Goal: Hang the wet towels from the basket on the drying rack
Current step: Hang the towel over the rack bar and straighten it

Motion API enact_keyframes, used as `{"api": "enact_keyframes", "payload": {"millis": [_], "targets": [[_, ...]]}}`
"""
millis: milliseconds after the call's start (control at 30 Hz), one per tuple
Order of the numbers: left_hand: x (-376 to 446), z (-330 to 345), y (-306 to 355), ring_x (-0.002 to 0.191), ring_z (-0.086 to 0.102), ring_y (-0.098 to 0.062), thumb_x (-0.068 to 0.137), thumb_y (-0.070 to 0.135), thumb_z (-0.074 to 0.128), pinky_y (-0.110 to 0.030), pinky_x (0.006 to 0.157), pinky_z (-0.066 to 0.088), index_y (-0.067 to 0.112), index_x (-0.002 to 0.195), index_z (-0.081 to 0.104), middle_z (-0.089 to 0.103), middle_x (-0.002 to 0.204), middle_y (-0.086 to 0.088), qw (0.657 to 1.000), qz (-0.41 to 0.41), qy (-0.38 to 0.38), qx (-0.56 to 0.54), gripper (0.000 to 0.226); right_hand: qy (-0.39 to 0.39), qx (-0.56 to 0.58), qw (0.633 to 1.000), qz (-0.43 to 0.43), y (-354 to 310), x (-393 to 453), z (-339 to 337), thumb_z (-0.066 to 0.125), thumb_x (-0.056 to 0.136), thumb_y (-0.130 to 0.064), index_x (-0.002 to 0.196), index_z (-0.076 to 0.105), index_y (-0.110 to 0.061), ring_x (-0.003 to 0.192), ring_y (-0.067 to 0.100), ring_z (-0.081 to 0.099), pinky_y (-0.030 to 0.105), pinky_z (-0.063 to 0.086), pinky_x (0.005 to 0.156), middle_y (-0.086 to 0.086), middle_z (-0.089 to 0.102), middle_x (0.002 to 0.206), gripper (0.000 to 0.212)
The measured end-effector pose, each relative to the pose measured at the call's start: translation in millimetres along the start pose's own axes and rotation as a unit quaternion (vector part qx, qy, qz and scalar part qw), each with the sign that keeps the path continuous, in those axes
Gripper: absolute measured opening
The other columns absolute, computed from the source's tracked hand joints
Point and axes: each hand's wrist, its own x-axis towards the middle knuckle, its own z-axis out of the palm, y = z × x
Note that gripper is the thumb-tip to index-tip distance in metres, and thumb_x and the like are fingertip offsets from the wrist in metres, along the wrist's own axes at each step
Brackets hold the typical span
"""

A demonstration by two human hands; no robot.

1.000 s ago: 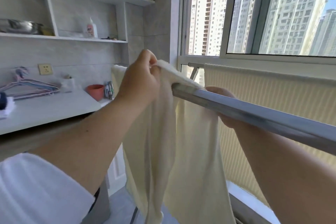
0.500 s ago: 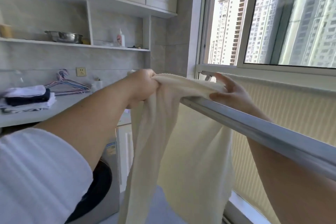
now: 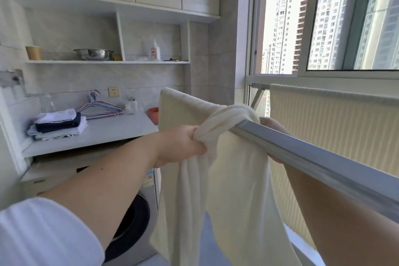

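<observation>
A cream towel [image 3: 235, 179] is draped over the near metal bar [image 3: 313, 157] of the drying rack, bunched at the top and hanging down on both sides. My left hand [image 3: 181, 144] is shut on the bunched towel on the near side of the bar. My right hand [image 3: 274, 129] reaches under and behind the bar, mostly hidden by it, and touches the towel's far side. Another cream towel [image 3: 334, 127] hangs spread on the far bar by the window. A third one [image 3: 172, 103] hangs behind my left hand. No basket is in view.
A white counter [image 3: 112, 131] on the left holds folded clothes [image 3: 58, 123], wire hangers [image 3: 99, 107] and a red bowl [image 3: 152, 112]. A washing machine [image 3: 131, 222] stands under it. Shelves and cabinets are above. The window [image 3: 323, 19] is at the right.
The view has swung left and up. My left hand has dropped below the bar, gathering the towel into a bunch. My right hand has slipped from on top of the bar to behind it.
</observation>
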Motion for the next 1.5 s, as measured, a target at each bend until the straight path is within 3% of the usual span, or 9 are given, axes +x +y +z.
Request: {"api": "enact_keyframes", "payload": {"millis": [100, 200, 300, 433, 700, 933, 1133, 1367, 1500], "targets": [[6, -9, 4, 0.088, 0.057, -0.019, 0.085, 0.017, 0.056, -0.029, 0.075, 0.044, 0.024, 0.088, 0.061, 0.061, 0.088, 0.0, 0.995, 0.014, 0.094, -0.036, 0.009, 0.049, 0.023, 0.994, -0.091, -13, -4, 1, 0.067, 0.086, -0.018, 0.075, 0.058, -0.021, 0.073, 0.007, 0.054, 0.025, 0.044, 0.076, 0.0, 0.063, 0.087, 0.014], [13, -18, 22, 0.074, 0.053, -0.017, 0.084, 0.03, 0.059, -0.028, 0.062, 0.038, 0.022, 0.091, 0.059, 0.06, 0.082, 0.001, 0.964, 0.061, 0.257, 0.018, 0.011, 0.065, 0.184, 0.968, -0.157, -19, -3, -5, 0.089, 0.042, -0.05, 0.083, 0.066, -0.018, 0.07, 0.001, 0.061, 0.016, 0.048, 0.072, -0.013, 0.072, 0.075, 0.057], [10, -21, 46, 0.068, 0.047, -0.013, 0.083, 0.02, 0.056, -0.023, 0.054, 0.035, 0.018, 0.086, 0.054, 0.053, 0.078, 0.004, 0.899, 0.157, 0.39, 0.12, 0.004, 0.054, 0.253, 0.945, -0.199, -32, -13, -7, 0.073, 0.072, -0.014, 0.095, 0.065, -0.011, 0.067, 0.005, 0.065, 0.021, 0.053, 0.067, -0.007, 0.071, 0.077, 0.025], [7, -16, 52, 0.079, 0.042, -0.022, 0.081, 0.012, 0.051, -0.032, 0.062, 0.034, 0.018, 0.082, 0.04, 0.042, 0.093, -0.003, 0.828, 0.196, 0.449, 0.274, 0.013, -0.019, 0.245, 0.949, -0.198, -38, -24, -15, 0.069, 0.065, -0.009, 0.1, 0.062, -0.008, 0.07, 0.01, 0.066, 0.021, 0.056, 0.065, 0.0, 0.069, 0.084, 0.036], [-11, 7, 58, 0.068, 0.051, -0.009, 0.068, 0.056, 0.072, -0.028, 0.054, 0.036, 0.028, 0.08, 0.043, 0.053, 0.076, 0.009, 0.958, 0.093, 0.2, 0.183, 0.041, -0.065, 0.272, 0.945, -0.172, -32, -40, -22, 0.094, 0.027, -0.021, 0.076, 0.061, -0.009, 0.061, 0.013, 0.068, 0.022, 0.056, 0.057, 0.001, 0.071, 0.069, 0.06], [-28, 12, 79, 0.066, 0.049, -0.012, 0.088, 0.031, 0.058, -0.017, 0.053, 0.035, 0.014, 0.087, 0.058, 0.056, 0.072, 0.005, 0.933, 0.197, 0.278, 0.117, 0.017, -0.107, 0.252, 0.946, -0.173, -38, -55, -27, 0.094, 0.034, -0.027, 0.075, 0.074, -0.015, 0.065, 0.012, 0.068, 0.022, 0.055, 0.058, 0.0, 0.071, 0.073, 0.047], [-38, 28, 91, 0.06, 0.037, -0.006, 0.08, 0.007, 0.048, -0.023, 0.048, 0.025, 0.025, 0.066, 0.033, 0.041, 0.071, 0.007, 0.91, 0.173, 0.31, 0.213, 0.028, -0.087, 0.314, 0.925, -0.194, -37, -68, -37, 0.082, 0.046, -0.014, 0.063, 0.07, -0.013, 0.063, 0.017, 0.068, 0.027, 0.057, 0.059, 0.004, 0.07, 0.069, 0.021], [-59, 63, 106, 0.06, 0.042, -0.003, 0.079, 0.052, 0.063, -0.024, 0.048, 0.022, 0.025, 0.074, 0.041, 0.048, 0.069, 0.01, 0.928, 0.161, 0.231, 0.244, 0.034, -0.065, 0.33, 0.918, -0.209, -22, -96, -51, 0.093, 0.037, -0.021, 0.074, 0.076, -0.01, 0.063, 0.014, 0.068, 0.024, 0.057, 0.059, 0.003, 0.071, 0.071, 0.042], [-69, 75, 106, 0.066, 0.046, -0.01, 0.091, 0.033, 0.048, -0.022, 0.047, 0.015, 0.022, 0.092, 0.052, 0.058, 0.081, 0.006, 0.893, 0.195, 0.293, 0.282, 0.012, -0.042, 0.272, 0.942, -0.194, -7, -107, -54, 0.095, 0.034, -0.033, 0.073, 0.077, -0.017, 0.059, 0.009, 0.065, 0.018, 0.053, 0.055, -0.001, 0.071, 0.072, 0.045]]}}
